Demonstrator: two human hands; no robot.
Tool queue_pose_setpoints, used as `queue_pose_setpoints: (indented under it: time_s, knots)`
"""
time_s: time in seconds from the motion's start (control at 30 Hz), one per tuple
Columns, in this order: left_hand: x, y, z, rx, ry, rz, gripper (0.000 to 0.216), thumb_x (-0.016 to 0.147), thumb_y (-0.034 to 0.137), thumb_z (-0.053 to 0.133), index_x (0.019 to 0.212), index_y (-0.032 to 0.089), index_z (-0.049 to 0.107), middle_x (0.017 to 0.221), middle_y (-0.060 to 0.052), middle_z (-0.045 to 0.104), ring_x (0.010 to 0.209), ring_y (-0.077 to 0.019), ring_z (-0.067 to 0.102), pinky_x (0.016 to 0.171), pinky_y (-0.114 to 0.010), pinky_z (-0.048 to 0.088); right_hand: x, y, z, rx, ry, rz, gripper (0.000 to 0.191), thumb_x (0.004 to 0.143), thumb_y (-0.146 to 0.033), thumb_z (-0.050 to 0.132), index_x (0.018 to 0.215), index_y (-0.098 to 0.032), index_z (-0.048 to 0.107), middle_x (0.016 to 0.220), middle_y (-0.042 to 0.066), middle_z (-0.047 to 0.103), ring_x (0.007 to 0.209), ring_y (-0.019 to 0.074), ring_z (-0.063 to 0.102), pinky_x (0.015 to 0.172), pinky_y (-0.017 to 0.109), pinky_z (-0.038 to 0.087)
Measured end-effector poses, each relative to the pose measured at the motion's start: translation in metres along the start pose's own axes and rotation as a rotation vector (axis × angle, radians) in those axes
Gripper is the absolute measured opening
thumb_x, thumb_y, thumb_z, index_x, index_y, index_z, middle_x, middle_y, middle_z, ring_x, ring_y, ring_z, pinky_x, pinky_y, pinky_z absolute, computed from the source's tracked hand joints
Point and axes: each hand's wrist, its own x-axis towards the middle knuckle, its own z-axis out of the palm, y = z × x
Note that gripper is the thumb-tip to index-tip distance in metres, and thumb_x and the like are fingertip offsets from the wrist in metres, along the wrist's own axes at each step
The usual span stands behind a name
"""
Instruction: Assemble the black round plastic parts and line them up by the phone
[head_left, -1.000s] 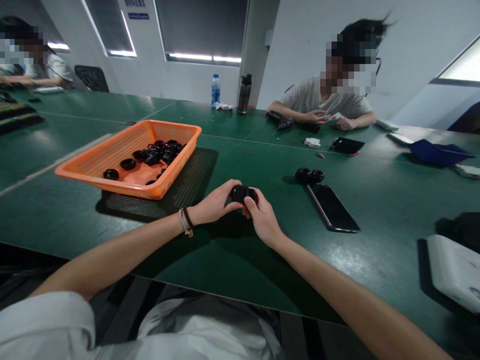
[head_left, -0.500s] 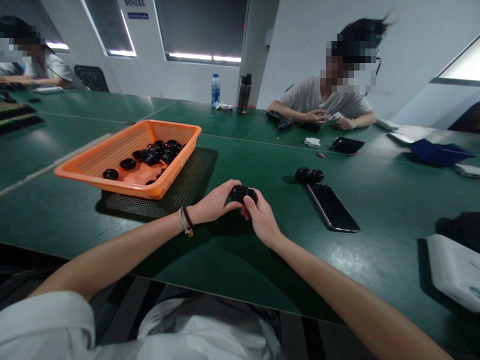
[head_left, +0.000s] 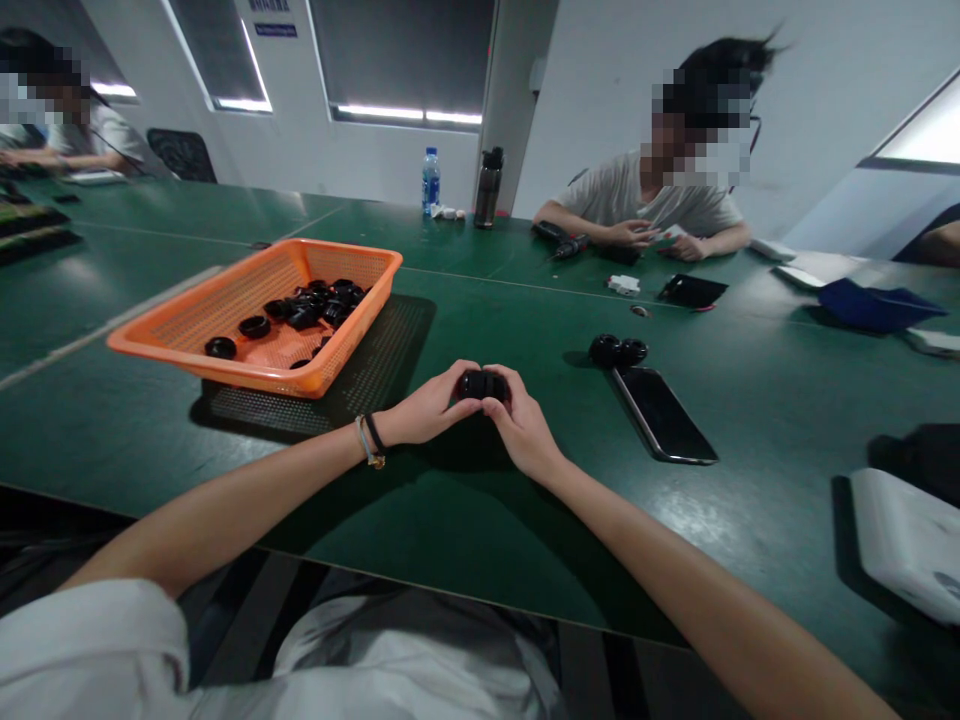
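Note:
Between my two hands, just above the green table [head_left: 420, 520], is a small black rounded part [head_left: 484, 385] with a seam across its middle. My left hand [head_left: 435, 405] is closed around its left end, thumb below and fingers above. Its right end is gripped by my right hand [head_left: 525, 425] in the same way, and the two thumbs nearly meet at the front. The fingers hide the ends of the part. Further left, an orange mesh basket [head_left: 161, 350] holds several black cup-shaped parts [head_left: 304, 315].
Right of my hands lie a pair of round black parts [head_left: 619, 350] and a phone [head_left: 665, 415]. A white box-like device [head_left: 911, 540] sits at the right edge. Across the table a person [head_left: 645, 200] works near a power drill [head_left: 562, 240]. Two bottles [head_left: 489, 188] stand at the back.
My right hand has shifted its grip, its fingers now wrapping over the top of the right end. The black part sits more level between both hands.

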Motion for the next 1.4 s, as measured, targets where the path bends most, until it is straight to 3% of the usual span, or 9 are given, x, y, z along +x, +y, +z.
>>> queue_pose_setpoints:
  time_s: [0.13, 0.27, 0.47, 0.67, 0.93, 1.4]
  knots:
    - [0.000, 0.003, 0.003, -0.173, 0.019, -0.023, 0.033, 0.084, 0.040, 0.043, 0.104, 0.013, 0.042, 0.093, -0.006, 0.051, 0.086, -0.0174, 0.051, 0.080, -0.031, 0.042, 0.004, 0.006, -0.008, -0.118, -0.015, -0.144, 0.047, 0.081, -0.057, 0.041, 0.112, -0.021, 0.044, 0.103, 0.009, 0.059, 0.082, 0.0212, 0.059, 0.072, 0.036, 0.048]
    - [-0.001, 0.008, 0.004, -0.338, -0.093, -0.126, 0.031, 0.085, 0.043, 0.039, 0.095, 0.015, 0.043, 0.072, 0.000, 0.047, 0.067, -0.0121, 0.046, 0.066, -0.025, 0.041, 0.003, 0.008, -0.010, -0.172, 0.013, -0.216, 0.050, 0.081, -0.059, 0.037, 0.113, -0.021, 0.043, 0.108, 0.011, 0.058, 0.089, 0.0227, 0.059, 0.074, 0.037, 0.049]
    - [-0.002, 0.009, 0.008, -0.473, -0.113, -0.146, 0.030, 0.084, 0.043, 0.040, 0.095, 0.015, 0.038, 0.064, 0.003, 0.045, 0.059, -0.0104, 0.044, 0.061, -0.024, 0.039, 0.001, 0.009, -0.007, -0.199, 0.030, -0.196, 0.050, 0.082, -0.060, 0.034, 0.108, -0.020, 0.045, 0.100, 0.011, 0.060, 0.082, 0.0223, 0.060, 0.070, 0.036, 0.049]
    - [-0.004, 0.013, 0.007, -0.378, -0.050, -0.114, 0.030, 0.084, 0.041, 0.041, 0.097, 0.014, 0.040, 0.069, 0.002, 0.043, 0.063, -0.0110, 0.043, 0.064, -0.024, 0.039, -0.003, 0.003, -0.003, -0.179, 0.048, -0.153, 0.049, 0.083, -0.060, 0.032, 0.106, -0.018, 0.044, 0.092, 0.009, 0.060, 0.074, 0.0206, 0.059, 0.066, 0.034, 0.048]
    - [-0.004, 0.012, 0.007, -0.237, 0.024, -0.023, 0.032, 0.083, 0.038, 0.043, 0.102, 0.013, 0.042, 0.092, -0.006, 0.051, 0.085, -0.0179, 0.049, 0.080, -0.030, 0.040, -0.008, -0.003, 0.002, -0.094, 0.093, -0.103, 0.052, 0.082, -0.062, 0.031, 0.106, -0.018, 0.043, 0.090, 0.009, 0.061, 0.078, 0.0214, 0.060, 0.068, 0.034, 0.048]
    - [-0.003, 0.006, 0.001, -0.052, 0.019, -0.006, 0.032, 0.080, 0.034, 0.048, 0.105, 0.014, 0.043, 0.092, -0.006, 0.054, 0.081, -0.0178, 0.052, 0.074, -0.029, 0.043, -0.010, -0.013, 0.007, 0.129, 0.053, 0.149, 0.042, 0.083, -0.055, 0.039, 0.103, -0.019, 0.046, 0.088, 0.006, 0.060, 0.079, 0.0196, 0.057, 0.069, 0.032, 0.044]
